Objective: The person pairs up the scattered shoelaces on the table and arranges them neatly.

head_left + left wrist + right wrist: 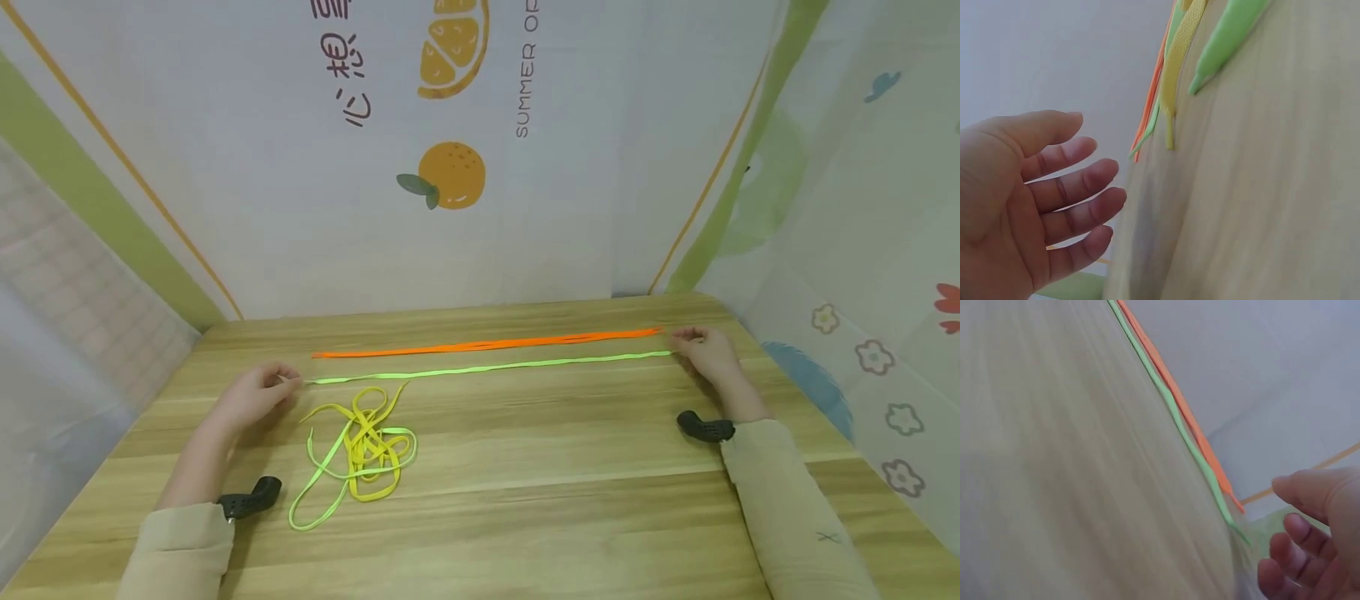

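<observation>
A light green shoelace (480,369) lies stretched nearly straight across the table, parallel to an orange shoelace pair (487,344) just behind it. My left hand (258,396) is beside its left end; in the left wrist view the fingers (1097,178) are loosely bent, with nothing between them and the lace tip apart from them. At the other end is my right hand (707,354), fingers (1304,487) relaxed and apart from the tip in the right wrist view. In front of the stretched lace, a yellow shoelace (367,442) lies tangled with another green shoelace (307,521).
The wooden table (555,517) ends at a white printed cloth (555,233) hanging behind it, with more cloth at both sides. Dark wrist-worn devices (251,498) sit at both cuffs.
</observation>
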### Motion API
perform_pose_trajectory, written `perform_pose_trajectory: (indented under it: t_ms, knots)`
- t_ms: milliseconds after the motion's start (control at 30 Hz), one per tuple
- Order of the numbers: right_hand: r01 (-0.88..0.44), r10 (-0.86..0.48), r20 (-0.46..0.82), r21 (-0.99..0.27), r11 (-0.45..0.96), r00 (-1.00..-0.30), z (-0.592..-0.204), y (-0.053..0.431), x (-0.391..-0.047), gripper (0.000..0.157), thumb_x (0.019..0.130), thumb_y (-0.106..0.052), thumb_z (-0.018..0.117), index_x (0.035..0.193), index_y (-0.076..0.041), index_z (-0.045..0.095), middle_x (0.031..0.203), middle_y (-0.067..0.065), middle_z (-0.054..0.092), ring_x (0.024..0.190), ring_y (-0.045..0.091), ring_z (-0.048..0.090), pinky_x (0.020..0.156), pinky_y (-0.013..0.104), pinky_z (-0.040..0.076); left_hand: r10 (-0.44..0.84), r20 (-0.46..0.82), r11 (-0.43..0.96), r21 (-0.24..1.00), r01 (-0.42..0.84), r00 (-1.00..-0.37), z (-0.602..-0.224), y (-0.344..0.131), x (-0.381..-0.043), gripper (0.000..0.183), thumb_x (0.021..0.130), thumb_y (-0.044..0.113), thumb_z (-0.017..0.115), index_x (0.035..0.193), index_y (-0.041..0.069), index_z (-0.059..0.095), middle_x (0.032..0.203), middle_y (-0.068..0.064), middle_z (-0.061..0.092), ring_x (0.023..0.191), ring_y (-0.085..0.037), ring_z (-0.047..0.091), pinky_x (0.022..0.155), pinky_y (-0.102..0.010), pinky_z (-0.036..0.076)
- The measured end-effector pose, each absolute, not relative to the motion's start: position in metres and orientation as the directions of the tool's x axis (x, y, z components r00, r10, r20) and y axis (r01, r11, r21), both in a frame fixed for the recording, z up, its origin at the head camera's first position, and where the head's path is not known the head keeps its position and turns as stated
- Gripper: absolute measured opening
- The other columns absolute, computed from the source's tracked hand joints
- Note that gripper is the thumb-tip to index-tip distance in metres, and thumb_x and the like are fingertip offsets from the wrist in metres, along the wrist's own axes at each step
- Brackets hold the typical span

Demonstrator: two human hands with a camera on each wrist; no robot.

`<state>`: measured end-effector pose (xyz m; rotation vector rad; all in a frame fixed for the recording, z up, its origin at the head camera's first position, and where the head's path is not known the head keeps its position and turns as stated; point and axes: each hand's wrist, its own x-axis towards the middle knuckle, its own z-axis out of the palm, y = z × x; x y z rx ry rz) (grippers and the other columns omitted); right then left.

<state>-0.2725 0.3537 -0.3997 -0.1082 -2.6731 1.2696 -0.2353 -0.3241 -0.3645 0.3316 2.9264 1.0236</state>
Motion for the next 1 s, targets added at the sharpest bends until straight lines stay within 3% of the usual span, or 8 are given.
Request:
perform_pose_trajectory:
  t_ms: [167, 333, 733, 1000]
  knots:
    - [-0.065, 0.153, 0.231, -0.726, 0.685, -0.961, -0.394, 0.345, -0.273, 0.036, 0.098, -0.027, 0.054, 0.116, 0.004, 0.06, 0.105, 0.016, 0.055, 0.083, 0.022, 0.052, 0.063, 0.026, 0.044, 0.207, 0.067, 0.778, 0.594, 0.206, -0.976, -0.36, -0.325, -0.227, 0.034, 0.101, 0.027, 0.051, 0.112, -0.004, 0.057, 0.08, -0.008, 0.061, 0.074, -0.023, 0.055, 0.068, -0.037, 0.042]
    - [-0.112, 0.152, 0.293, -0.717, 0.688, -0.944, -0.39, 0.338, -0.272, 0.032, 0.098, -0.023, 0.056, 0.114, 0.004, 0.061, 0.105, 0.018, 0.057, 0.089, 0.024, 0.05, 0.068, 0.03, 0.041, 0.208, 0.074, 0.777, 0.593, 0.211, -0.975, -0.354, -0.321, -0.22, 0.035, 0.101, 0.027, 0.051, 0.113, -0.004, 0.057, 0.08, -0.01, 0.059, 0.071, -0.023, 0.051, 0.063, -0.034, 0.041]
    - [-0.258, 0.06, 0.41, -0.674, 0.692, -0.91, -0.373, 0.309, -0.272, 0.026, 0.095, -0.017, 0.062, 0.11, 0.004, 0.065, 0.097, 0.018, 0.064, 0.083, 0.019, 0.053, 0.072, 0.027, 0.042, 0.28, 0.147, 0.801, 0.509, 0.315, -0.949, -0.341, -0.308, -0.203, 0.027, 0.099, 0.025, 0.055, 0.107, 0.0, 0.063, 0.089, -0.009, 0.064, 0.079, -0.021, 0.054, 0.072, -0.04, 0.045]
    - [-0.336, -0.049, 0.417, -0.651, 0.68, -0.907, -0.359, 0.28, -0.268, 0.026, 0.095, -0.018, 0.062, 0.111, 0.002, 0.065, 0.097, 0.014, 0.065, 0.086, 0.025, 0.057, 0.075, 0.035, 0.045, 0.321, 0.149, 0.812, 0.465, 0.353, -0.935, -0.339, -0.301, -0.191, 0.028, 0.099, 0.028, 0.055, 0.106, 0.003, 0.065, 0.089, -0.005, 0.065, 0.08, -0.019, 0.055, 0.07, -0.04, 0.045]
